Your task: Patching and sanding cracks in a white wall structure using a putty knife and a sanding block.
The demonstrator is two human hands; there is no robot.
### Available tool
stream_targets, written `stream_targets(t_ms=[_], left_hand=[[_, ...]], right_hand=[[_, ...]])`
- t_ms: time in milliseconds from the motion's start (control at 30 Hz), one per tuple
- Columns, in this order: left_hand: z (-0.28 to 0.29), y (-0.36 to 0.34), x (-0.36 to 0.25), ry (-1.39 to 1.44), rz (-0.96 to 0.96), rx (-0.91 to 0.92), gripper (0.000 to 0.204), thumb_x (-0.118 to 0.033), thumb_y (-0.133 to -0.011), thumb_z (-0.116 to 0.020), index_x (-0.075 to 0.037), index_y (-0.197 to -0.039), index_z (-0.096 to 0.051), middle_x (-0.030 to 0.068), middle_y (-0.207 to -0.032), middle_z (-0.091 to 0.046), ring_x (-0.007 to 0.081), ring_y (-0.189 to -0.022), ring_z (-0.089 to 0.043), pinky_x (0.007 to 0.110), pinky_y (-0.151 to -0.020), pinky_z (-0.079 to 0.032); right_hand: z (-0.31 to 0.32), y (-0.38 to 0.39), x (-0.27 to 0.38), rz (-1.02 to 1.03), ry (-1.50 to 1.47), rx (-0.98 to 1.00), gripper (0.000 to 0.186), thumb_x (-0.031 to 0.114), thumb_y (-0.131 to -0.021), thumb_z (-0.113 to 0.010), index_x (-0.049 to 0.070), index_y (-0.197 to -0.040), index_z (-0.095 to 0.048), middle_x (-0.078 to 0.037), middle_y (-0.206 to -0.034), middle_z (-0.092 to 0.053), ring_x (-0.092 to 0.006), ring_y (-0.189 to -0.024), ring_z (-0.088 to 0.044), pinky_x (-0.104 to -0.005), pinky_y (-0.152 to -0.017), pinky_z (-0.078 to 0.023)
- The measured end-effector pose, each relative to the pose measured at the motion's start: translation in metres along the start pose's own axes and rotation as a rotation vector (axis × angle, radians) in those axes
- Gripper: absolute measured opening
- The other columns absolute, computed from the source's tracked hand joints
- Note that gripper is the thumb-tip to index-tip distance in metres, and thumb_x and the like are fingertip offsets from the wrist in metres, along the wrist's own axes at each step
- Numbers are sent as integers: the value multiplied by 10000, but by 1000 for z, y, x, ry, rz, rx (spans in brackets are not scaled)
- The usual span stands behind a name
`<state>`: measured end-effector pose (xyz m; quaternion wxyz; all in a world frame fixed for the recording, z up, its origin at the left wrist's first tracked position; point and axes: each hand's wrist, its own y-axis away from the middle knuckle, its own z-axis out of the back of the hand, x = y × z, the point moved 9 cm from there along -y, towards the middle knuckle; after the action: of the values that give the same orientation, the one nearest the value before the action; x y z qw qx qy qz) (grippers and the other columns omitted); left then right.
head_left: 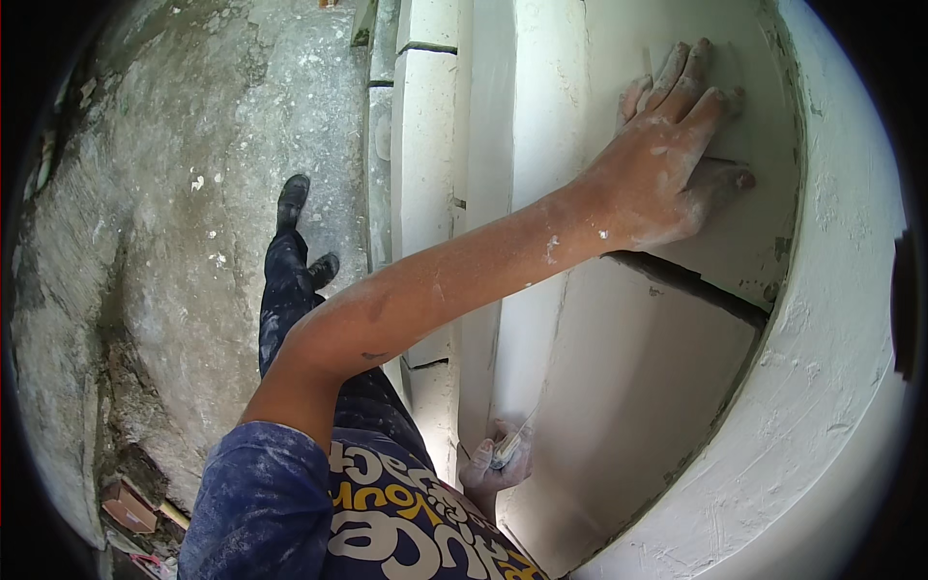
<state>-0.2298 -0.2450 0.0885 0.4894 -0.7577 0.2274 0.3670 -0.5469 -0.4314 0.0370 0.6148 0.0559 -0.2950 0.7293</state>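
Observation:
My left hand is stretched out across to the upper right, dusted with white powder. Its fingers are spread and press on a smooth whitish panel. Just below the wrist, a dark gap runs across that panel toward the curved white wall. Down by my body, my right hand is closed around a small pale object that is too small to name. This hand is close to the panel's lower left, and white dust coats its fingers.
A pale ledge of blocks with dark joints runs along the panel's left. Rough grey concrete floor lies further left. A plastered white wall curves along the right. A reddish-brown brick-shaped block lies at the lower left.

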Motion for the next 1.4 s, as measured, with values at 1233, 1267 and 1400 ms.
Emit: stream_targets(t_ms=[1233, 1267, 1400], left_hand=[[12, -91, 23, -2, -221, -87, 865, -409, -972, -609, 110, -1550, -228, 335, -1599, -259, 464, -1524, -189, 575, -1240, -205], [14, -81, 14, 5, -223, -97, 865, -409, -972, -609, 110, -1550, -228, 335, -1599, -259, 464, -1524, -189, 575, -1240, -205], [-3, -10, -23, 24, -31, 187, 856, -307, -953, -682, 78, -1566, -225, 290, -1644, -175, 452, -1534, -170, 582, -1226, -249]], right_hand=[[-5, 2, 9, 54, -5, -44, 405, 263, -915, -625, -122, -1034, -591, -181, -754, -640, -245, -571, -574, -342, -515, -445], [-3, 3, 4, 18, 23, -23, 411, 297, -918, -623, -107, -989, -610, -162, -740, -615, -231, -569, -564, -335, -509, -432], [4, 3, -3, -61, 103, -28, 467, 402, -925, -610, -59, -856, -639, -115, -724, -550, -199, -554, -528, -314, -498, -391]])
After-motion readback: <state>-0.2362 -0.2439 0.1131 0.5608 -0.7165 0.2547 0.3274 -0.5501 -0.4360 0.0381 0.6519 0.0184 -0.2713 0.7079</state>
